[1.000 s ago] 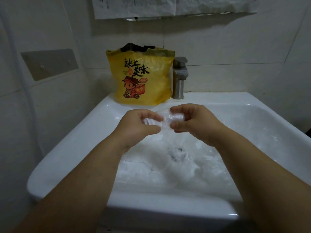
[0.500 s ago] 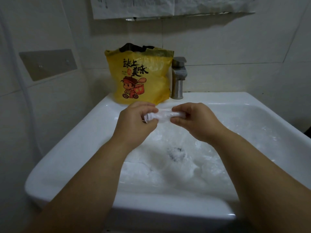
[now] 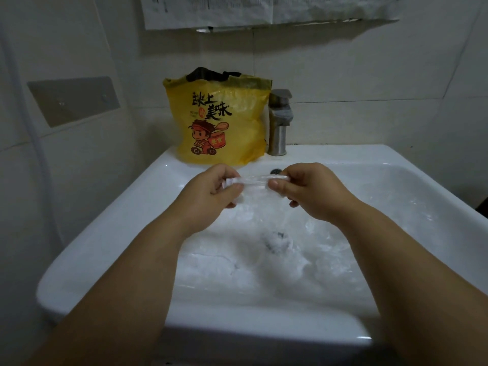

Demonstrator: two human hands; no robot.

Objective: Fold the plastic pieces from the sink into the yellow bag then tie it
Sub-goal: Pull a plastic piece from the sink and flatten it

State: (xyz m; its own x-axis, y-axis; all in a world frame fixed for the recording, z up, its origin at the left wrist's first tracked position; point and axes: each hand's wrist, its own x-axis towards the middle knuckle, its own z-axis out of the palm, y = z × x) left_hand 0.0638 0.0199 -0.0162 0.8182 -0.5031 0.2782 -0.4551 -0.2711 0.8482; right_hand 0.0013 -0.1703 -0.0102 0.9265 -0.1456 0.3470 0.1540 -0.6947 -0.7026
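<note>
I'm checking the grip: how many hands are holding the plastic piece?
2. The left hand pinches one end of the plastic piece, the right hand the other, above the sink.

body | left hand (image 3: 211, 192) bare | right hand (image 3: 315, 192) bare (thumbnail (image 3: 274, 184) trimmed short) | forearms (image 3: 132, 273) bare

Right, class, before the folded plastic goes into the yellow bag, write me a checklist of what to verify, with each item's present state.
1. Ends of the plastic piece pinched by the left hand and the right hand: ok.
2. Piece fully folded: cannot tell; the clear film blurs against the basin.
3. The yellow bag upright on the ledge of the sink, beside the faucet: ok.
4. Bag top untied, something dark showing at it: ok.
5. Basin emptied: not ok; loose plastic lies in it.
</note>
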